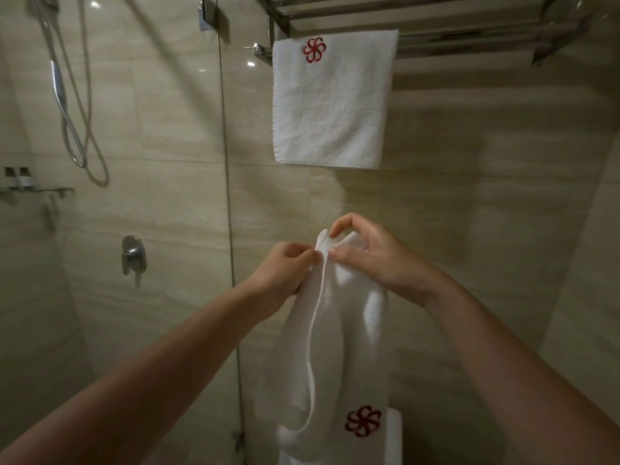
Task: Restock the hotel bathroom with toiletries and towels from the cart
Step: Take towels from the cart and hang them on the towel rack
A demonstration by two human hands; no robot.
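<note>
Currently both grips are clamping one cloth: the left grip (285, 266) is pinching the top hem of a white towel (335, 347), and the right grip (372, 253) is pinching the same hem just beside it. The towel is hanging limp below them, red logo low, well under the towel rack (469, 45). On that rack a second towel (330, 102) is already draping (rail to its right bare). Two small bottles (19, 177) are standing on the shower shelf (50, 188). Judging progress: one towel hung, toiletries seemingly placed, this towel waiting to go up.
</note>
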